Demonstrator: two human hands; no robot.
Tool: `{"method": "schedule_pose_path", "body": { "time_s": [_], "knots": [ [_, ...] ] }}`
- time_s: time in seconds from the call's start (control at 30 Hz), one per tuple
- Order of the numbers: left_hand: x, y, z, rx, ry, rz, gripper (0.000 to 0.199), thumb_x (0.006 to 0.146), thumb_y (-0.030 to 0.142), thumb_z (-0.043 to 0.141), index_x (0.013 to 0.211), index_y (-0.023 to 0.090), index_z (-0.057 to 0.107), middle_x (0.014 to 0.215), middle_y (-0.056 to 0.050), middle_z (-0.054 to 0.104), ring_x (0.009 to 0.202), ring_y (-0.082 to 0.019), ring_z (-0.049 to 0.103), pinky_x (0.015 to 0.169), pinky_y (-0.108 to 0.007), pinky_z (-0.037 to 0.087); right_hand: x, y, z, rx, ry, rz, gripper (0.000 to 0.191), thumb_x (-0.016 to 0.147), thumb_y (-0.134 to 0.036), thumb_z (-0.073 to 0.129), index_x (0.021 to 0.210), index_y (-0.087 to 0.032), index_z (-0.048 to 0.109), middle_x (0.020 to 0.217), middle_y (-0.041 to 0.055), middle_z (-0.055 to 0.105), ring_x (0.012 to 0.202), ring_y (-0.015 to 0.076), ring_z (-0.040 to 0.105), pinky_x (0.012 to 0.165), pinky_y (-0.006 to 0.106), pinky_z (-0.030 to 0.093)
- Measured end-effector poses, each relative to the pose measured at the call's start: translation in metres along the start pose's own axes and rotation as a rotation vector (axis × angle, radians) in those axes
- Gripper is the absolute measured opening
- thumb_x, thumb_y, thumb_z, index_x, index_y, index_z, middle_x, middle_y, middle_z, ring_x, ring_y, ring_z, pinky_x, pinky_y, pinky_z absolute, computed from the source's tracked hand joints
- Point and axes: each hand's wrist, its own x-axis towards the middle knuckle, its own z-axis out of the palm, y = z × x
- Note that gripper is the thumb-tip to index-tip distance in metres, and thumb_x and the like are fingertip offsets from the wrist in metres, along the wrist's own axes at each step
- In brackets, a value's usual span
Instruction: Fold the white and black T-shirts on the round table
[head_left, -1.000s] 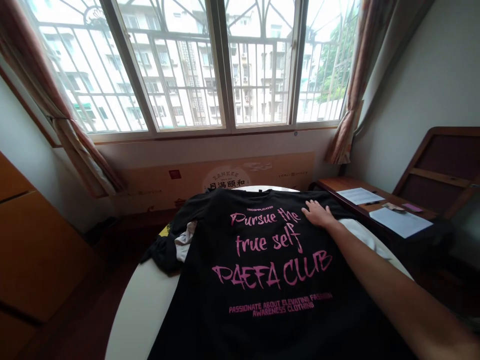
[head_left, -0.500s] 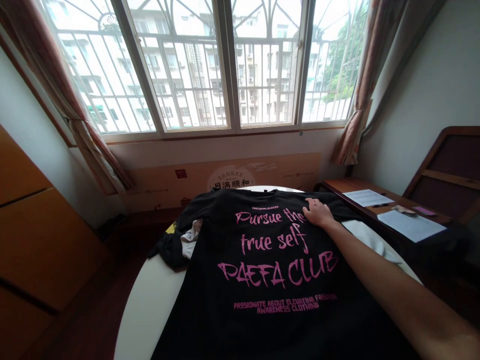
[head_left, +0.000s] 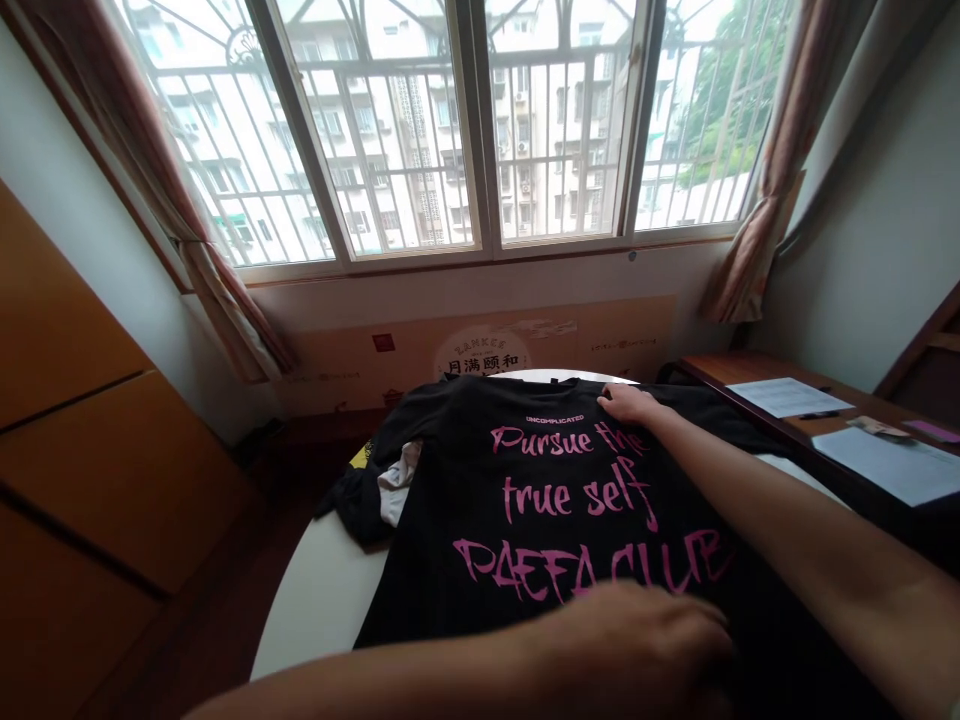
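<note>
A black T-shirt [head_left: 570, 540] with pink lettering is spread on a round white table [head_left: 315, 590], its collar toward the window. My right hand [head_left: 628, 403] is on the shirt near the right side of the collar, fingers closed in a pinch on the fabric. Low in the view, my left hand [head_left: 637, 640] reaches across over the lower part of the print. Its fingers bend downward and are blurred and mostly hidden, so whether they grip cloth cannot be told. By the shirt's left sleeve lies a bunched white cloth [head_left: 397, 485].
A wooden desk [head_left: 712, 372] at the right bears paper sheets [head_left: 787, 396] and a pen. Behind the table, a printed cardboard panel [head_left: 622, 330] leans below the barred window. An orange-brown cabinet [head_left: 67, 430] stands at the left. Curtains hang on both sides.
My left hand has come into view from the lower left, over the shirt. My right hand has shifted to the collar side, its fingers now pinched. The view has turned slightly left.
</note>
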Motion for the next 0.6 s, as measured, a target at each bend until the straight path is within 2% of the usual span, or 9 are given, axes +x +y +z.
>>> {"method": "schedule_pose_path", "body": {
  "time_s": [0.03, 0.1, 0.13, 0.2, 0.27, 0.3, 0.4, 0.53, 0.6],
  "knots": [
    [-0.004, -0.029, -0.019, 0.058, 0.140, -0.114, 0.040, 0.099, 0.036, 0.051, 0.135, 0.021, 0.058, 0.141, -0.011, 0.065, 0.124, -0.026, 0.066, 0.106, -0.040, 0.055, 0.002, -0.005, 0.002, 0.009, 0.001, -0.035, 0.051, 0.102, -0.044, 0.045, 0.144, -0.018, 0.060, 0.150, 0.0180, 0.059, 0.137, 0.0344, 0.056, 0.114, 0.051, 0.041],
    [-0.009, -0.090, -0.064, 0.198, 0.290, -0.336, 0.027, 0.097, 0.025, 0.053, 0.119, 0.016, 0.065, 0.124, -0.014, 0.071, 0.114, -0.026, 0.069, 0.103, -0.038, 0.055, 0.007, -0.017, 0.009, 0.024, -0.004, -0.102, 0.051, 0.103, -0.043, 0.045, 0.146, -0.021, 0.057, 0.154, 0.0146, 0.057, 0.141, 0.0317, 0.052, 0.118, 0.049, 0.037],
    [-0.010, -0.120, -0.088, 0.275, 0.335, -0.450, 0.026, 0.097, 0.022, 0.050, 0.117, 0.015, 0.066, 0.121, -0.014, 0.071, 0.111, -0.026, 0.070, 0.102, -0.037, 0.055, 0.010, -0.024, 0.013, 0.028, -0.007, -0.126, 0.049, 0.103, -0.043, 0.044, 0.144, -0.021, 0.059, 0.153, 0.0138, 0.058, 0.141, 0.0316, 0.052, 0.119, 0.049, 0.035],
    [-0.010, -0.173, -0.135, 0.398, 0.399, -0.675, 0.031, 0.098, 0.019, 0.048, 0.122, 0.014, 0.065, 0.126, -0.015, 0.070, 0.112, -0.025, 0.069, 0.102, -0.034, 0.054, 0.017, -0.035, 0.018, 0.033, -0.011, -0.152, 0.043, 0.105, -0.041, 0.041, 0.134, -0.020, 0.065, 0.145, 0.0138, 0.064, 0.136, 0.0321, 0.056, 0.118, 0.050, 0.036],
    [-0.007, -0.216, -0.173, 0.507, 0.405, -0.899, 0.036, 0.099, 0.017, 0.045, 0.129, 0.013, 0.063, 0.136, -0.016, 0.066, 0.124, -0.024, 0.065, 0.106, -0.030, 0.050, 0.027, -0.041, 0.019, 0.038, -0.010, -0.155, 0.041, 0.106, -0.039, 0.038, 0.124, -0.019, 0.069, 0.136, 0.0148, 0.069, 0.127, 0.0319, 0.063, 0.112, 0.047, 0.041],
    [-0.005, -0.234, -0.187, 0.519, 0.399, -0.950, 0.037, 0.098, 0.014, 0.044, 0.131, 0.011, 0.062, 0.137, -0.018, 0.066, 0.127, -0.025, 0.063, 0.107, -0.031, 0.049, 0.032, -0.043, 0.019, 0.041, -0.009, -0.153, 0.040, 0.106, -0.038, 0.038, 0.120, -0.019, 0.070, 0.132, 0.0151, 0.071, 0.122, 0.0317, 0.065, 0.108, 0.045, 0.044],
    [0.003, -0.275, -0.210, 0.508, 0.335, -1.026, 0.038, 0.096, 0.014, 0.048, 0.130, 0.013, 0.063, 0.135, -0.018, 0.068, 0.130, -0.027, 0.062, 0.108, -0.033, 0.048, 0.047, -0.043, 0.016, 0.047, -0.003, -0.146, 0.034, 0.105, -0.036, 0.041, 0.110, -0.019, 0.070, 0.125, 0.0155, 0.073, 0.114, 0.0314, 0.067, 0.097, 0.040, 0.049],
    [0.017, -0.316, -0.214, 0.457, 0.230, -1.100, 0.034, 0.098, 0.025, 0.051, 0.126, 0.016, 0.067, 0.135, -0.018, 0.069, 0.125, -0.028, 0.065, 0.102, -0.032, 0.051, 0.053, -0.038, 0.017, 0.063, 0.004, -0.139, 0.022, 0.099, -0.034, 0.052, 0.103, -0.020, 0.069, 0.115, 0.0123, 0.074, 0.106, 0.0285, 0.068, 0.091, 0.037, 0.051],
    [0.024, -0.330, -0.214, 0.423, 0.175, -1.130, 0.032, 0.097, 0.028, 0.055, 0.121, 0.015, 0.070, 0.131, -0.020, 0.071, 0.121, -0.028, 0.068, 0.098, -0.031, 0.052, 0.051, -0.037, 0.020, 0.076, 0.018, -0.139, 0.020, 0.096, -0.035, 0.057, 0.107, -0.021, 0.067, 0.120, 0.0109, 0.072, 0.108, 0.0275, 0.067, 0.092, 0.036, 0.050]
  ]
}}
